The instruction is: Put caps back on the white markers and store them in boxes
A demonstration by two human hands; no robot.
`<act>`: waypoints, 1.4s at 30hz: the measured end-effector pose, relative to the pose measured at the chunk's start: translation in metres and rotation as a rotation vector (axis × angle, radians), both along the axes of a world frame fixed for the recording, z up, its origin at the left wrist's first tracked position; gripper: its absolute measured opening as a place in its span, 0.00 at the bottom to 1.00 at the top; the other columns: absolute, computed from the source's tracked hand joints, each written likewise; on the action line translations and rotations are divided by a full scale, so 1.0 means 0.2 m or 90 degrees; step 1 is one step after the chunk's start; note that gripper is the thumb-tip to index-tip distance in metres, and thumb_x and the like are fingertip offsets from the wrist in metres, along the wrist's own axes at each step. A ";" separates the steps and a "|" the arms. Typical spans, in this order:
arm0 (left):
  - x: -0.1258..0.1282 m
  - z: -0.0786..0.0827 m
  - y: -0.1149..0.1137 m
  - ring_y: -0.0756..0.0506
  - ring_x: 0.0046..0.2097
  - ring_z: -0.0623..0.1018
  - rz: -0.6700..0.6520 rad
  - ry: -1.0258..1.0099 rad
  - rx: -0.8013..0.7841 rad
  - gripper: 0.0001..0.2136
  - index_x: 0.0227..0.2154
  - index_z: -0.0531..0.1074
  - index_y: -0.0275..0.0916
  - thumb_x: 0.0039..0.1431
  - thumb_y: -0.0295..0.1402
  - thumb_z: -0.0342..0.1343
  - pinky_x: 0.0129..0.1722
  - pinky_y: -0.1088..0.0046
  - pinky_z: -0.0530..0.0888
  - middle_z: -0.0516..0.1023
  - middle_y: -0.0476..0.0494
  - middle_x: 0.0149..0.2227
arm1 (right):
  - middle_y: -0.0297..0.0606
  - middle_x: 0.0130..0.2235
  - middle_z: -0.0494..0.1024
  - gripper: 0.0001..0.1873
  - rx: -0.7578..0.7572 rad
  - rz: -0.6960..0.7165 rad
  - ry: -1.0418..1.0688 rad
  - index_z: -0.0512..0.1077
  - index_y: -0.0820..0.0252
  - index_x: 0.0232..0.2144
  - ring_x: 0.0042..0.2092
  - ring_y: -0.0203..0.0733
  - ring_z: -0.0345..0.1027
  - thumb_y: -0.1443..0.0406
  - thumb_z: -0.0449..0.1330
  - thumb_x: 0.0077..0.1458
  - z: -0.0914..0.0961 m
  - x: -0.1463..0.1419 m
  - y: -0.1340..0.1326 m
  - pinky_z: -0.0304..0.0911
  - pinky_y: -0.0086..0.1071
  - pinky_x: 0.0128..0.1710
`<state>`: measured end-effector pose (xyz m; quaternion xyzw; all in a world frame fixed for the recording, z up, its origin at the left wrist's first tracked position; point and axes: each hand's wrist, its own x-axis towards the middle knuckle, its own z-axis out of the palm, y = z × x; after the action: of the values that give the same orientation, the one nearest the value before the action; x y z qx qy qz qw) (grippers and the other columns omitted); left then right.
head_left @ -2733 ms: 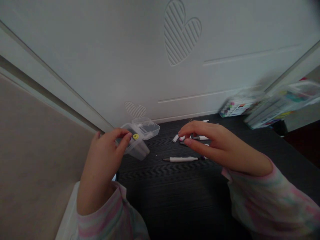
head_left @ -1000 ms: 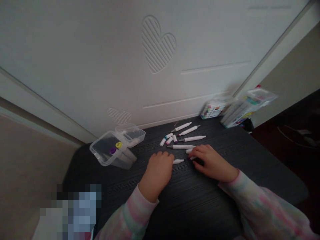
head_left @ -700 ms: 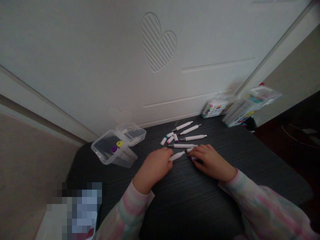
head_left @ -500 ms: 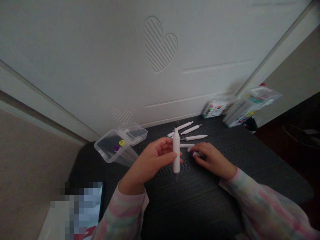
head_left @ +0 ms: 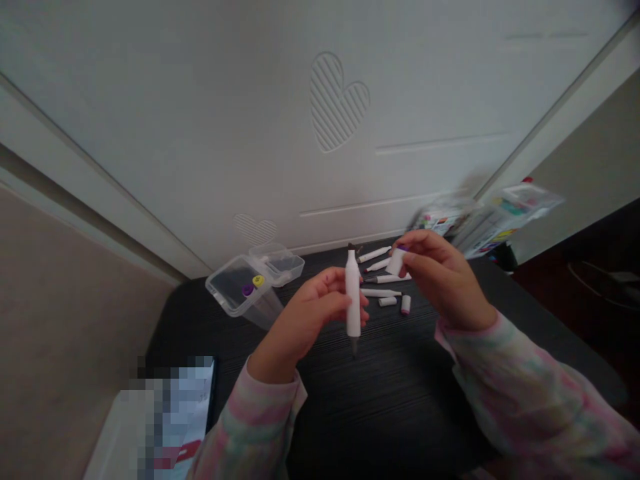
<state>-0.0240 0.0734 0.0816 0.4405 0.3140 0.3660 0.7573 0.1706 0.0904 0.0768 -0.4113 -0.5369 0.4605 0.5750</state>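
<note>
L hand: fingers half-curled round white marker, thumb this side; marker near-upright above desk.
Marker feel: I'd guess light, stiff, bit slick, tips delicate. I'd hold mid-barrel, clear of ends.
Marker shape: smooth straight barrel, narrowed shoulder up top, grey taper below.
R hand: thumb + fingers pinching purple-ended cap, raised, apart from marker.
Cap feel: prob v. light, rigid; I'd pinch sides.
Desk surface: matte black, fine-grained.
Loose caps: short white cylinders on desk.
Tub: thin see-thru plastic, lid back.
Door panel: smooth white, ribbed heart relief.
</note>
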 end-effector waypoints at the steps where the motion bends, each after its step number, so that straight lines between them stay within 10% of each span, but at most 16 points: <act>1: 0.00 0.00 0.00 0.51 0.29 0.74 0.008 0.031 0.020 0.09 0.35 0.66 0.36 0.48 0.24 0.50 0.31 0.72 0.71 0.72 0.49 0.29 | 0.29 0.26 0.69 0.07 0.004 0.005 0.007 0.68 0.57 0.32 0.26 0.31 0.63 0.69 0.58 0.47 0.01 -0.02 0.01 0.60 0.27 0.26; 9: -0.03 -0.03 0.03 0.48 0.38 0.72 0.058 0.470 0.366 0.12 0.41 0.66 0.39 0.53 0.27 0.46 0.40 0.70 0.69 0.72 0.47 0.37 | 0.30 0.27 0.68 0.09 0.051 -0.034 0.111 0.68 0.55 0.29 0.26 0.31 0.62 0.73 0.55 0.44 0.09 -0.08 0.06 0.59 0.27 0.25; 14: -0.03 -0.13 0.05 0.43 0.40 0.72 -0.149 0.911 0.559 0.13 0.37 0.70 0.39 0.53 0.24 0.44 0.39 0.66 0.69 0.73 0.43 0.36 | 0.30 0.27 0.67 0.09 0.076 -0.105 0.096 0.69 0.54 0.28 0.26 0.32 0.62 0.72 0.55 0.43 0.11 0.00 0.09 0.59 0.29 0.26; 21: 0.03 -0.26 0.09 0.45 0.41 0.72 -0.193 0.939 0.584 0.13 0.36 0.71 0.40 0.56 0.23 0.42 0.41 0.68 0.69 0.74 0.42 0.37 | 0.30 0.24 0.68 0.08 0.140 -0.146 0.145 0.70 0.54 0.26 0.23 0.32 0.59 0.72 0.55 0.43 0.20 0.13 0.08 0.57 0.30 0.25; 42: 0.41 -0.28 0.19 0.42 0.45 0.69 -0.194 0.980 0.747 0.12 0.39 0.69 0.36 0.59 0.24 0.42 0.44 0.64 0.67 0.72 0.40 0.41 | 0.30 0.24 0.62 0.06 0.155 -0.196 0.218 0.66 0.54 0.26 0.23 0.31 0.58 0.71 0.52 0.46 0.29 0.31 0.05 0.57 0.30 0.26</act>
<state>0.0574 0.1109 0.0260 0.9012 0.4304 -0.0249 0.0454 0.2325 0.0999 0.1341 -0.3321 -0.4143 0.3623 0.7661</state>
